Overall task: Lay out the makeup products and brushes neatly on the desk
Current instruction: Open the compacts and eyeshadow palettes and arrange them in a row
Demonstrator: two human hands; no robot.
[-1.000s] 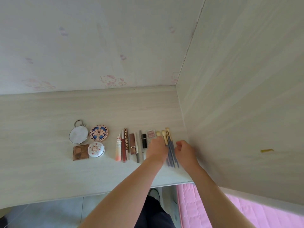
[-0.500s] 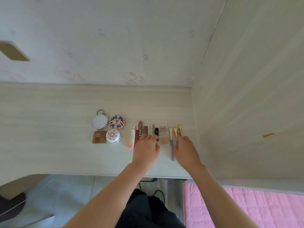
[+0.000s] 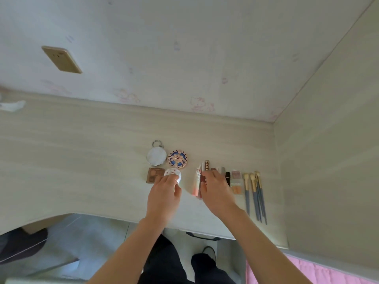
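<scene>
Makeup lies in a row on the pale wooden desk (image 3: 82,160). At the left sit a round silver mirror (image 3: 156,156), a patterned round compact (image 3: 177,159), a brown eyeshadow palette (image 3: 152,174) and a small white floral compact (image 3: 174,174). My left hand (image 3: 164,196) has its fingertips on the white compact. My right hand (image 3: 216,191) rests over the lipstick tubes (image 3: 196,182), fingers touching them. Further right lie a black tube (image 3: 228,178), a clear pink case (image 3: 235,182) and several grey-handled brushes (image 3: 256,193).
A side panel (image 3: 328,160) closes off the desk at the right. A gold phone (image 3: 61,59) hangs on the back wall. White paper (image 3: 12,105) lies at the far left. A pink bed cover (image 3: 307,271) sits below right.
Both hands have moved left along the row, from the brushes to the tubes and the white compact. The camera view has shifted left too.
</scene>
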